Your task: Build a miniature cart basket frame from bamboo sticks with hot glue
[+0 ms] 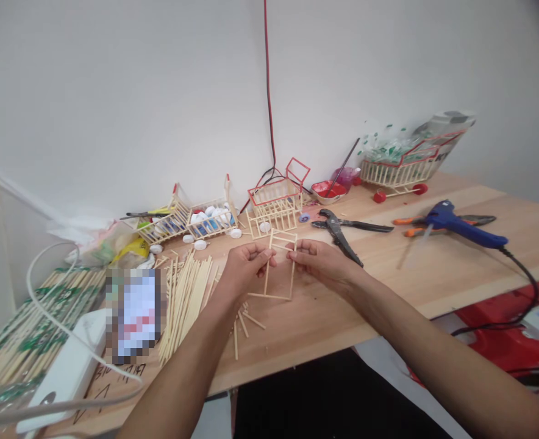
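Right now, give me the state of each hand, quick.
Left hand: closed, pinching the left side of the stick frame.
Right hand: closed, pinching the right side of the same frame.

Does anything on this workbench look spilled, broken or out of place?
Only minor mess. A few short sticks lie scattered at odd angles below the left hand, apart from the stick pile. Several white caps sit loose on the table outside the stick baskets. The stick frame, held with the right hand too, looks intact.
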A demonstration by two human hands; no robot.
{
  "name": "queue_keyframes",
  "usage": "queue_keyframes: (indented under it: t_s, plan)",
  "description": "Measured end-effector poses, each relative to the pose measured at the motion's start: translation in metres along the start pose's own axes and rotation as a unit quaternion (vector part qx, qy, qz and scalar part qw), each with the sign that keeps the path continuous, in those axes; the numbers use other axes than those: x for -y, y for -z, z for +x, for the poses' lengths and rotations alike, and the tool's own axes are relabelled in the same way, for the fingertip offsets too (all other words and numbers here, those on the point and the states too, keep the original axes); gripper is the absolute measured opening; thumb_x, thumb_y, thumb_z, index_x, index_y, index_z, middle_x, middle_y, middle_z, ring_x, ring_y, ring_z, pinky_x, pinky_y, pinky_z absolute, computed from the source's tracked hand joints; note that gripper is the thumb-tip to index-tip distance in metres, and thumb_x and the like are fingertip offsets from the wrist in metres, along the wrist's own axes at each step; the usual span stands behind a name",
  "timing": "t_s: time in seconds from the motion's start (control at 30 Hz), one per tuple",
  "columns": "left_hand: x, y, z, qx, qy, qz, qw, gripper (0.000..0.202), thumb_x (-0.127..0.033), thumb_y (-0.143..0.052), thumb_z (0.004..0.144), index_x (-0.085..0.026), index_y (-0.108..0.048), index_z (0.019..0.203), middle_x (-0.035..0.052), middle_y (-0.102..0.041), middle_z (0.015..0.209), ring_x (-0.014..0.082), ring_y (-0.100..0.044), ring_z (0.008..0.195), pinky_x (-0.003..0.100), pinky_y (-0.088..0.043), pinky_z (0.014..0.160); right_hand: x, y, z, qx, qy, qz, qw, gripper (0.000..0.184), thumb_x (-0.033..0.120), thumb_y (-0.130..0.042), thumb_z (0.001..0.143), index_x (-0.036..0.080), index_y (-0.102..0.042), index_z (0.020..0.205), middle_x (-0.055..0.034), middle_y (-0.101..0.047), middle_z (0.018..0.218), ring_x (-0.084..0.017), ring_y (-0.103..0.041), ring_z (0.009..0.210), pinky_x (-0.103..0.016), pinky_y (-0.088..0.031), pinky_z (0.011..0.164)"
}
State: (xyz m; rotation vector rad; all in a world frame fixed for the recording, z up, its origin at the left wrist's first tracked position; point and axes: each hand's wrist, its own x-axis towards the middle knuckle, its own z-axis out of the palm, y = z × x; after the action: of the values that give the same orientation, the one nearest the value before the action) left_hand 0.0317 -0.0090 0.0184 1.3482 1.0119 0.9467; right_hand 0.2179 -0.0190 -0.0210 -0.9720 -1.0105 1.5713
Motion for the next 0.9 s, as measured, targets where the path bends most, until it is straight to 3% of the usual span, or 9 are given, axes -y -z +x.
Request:
queue_keyframes:
  t_s: [0.5, 0.9]
  plan:
    - [0.0002, 0.0072, 0.0029, -0.001, -0.043, 0.058, 0.997, 0.026, -0.038, -0.068, 0.074, -0.013, -0.067, 0.069, 0.0029, -0.063, 0.065, 0.0071, -0.041, 0.049, 0.021, -0.031, 0.049, 0.0006, 0.0003, -0.0012, 0.012, -0.007, -0.025, 1.0, 0.041, 0.036, -0.081, 0.063, 0.017, -0.064, 0.095, 0.0018, -0.056, 0.072, -0.008, -0.045, 0.06, -0.024, -0.033, 0.054]
    - [-0.0048, 0.0062, 0.0013, -0.023, -0.058, 0.125, 0.99, 0.025, -0.037, -0.065, 0.076, -0.014, -0.066, 0.065, 0.002, -0.063, 0.064, 0.0087, -0.043, 0.051, 0.023, -0.032, 0.053, 0.0015, -0.0012, -0.0016, 0.022, 0.004, -0.031, 0.999, 0.034, 0.038, -0.081, 0.063, 0.017, -0.063, 0.083, 0.0021, -0.055, 0.07, -0.009, -0.043, 0.06, -0.024, -0.031, 0.055]
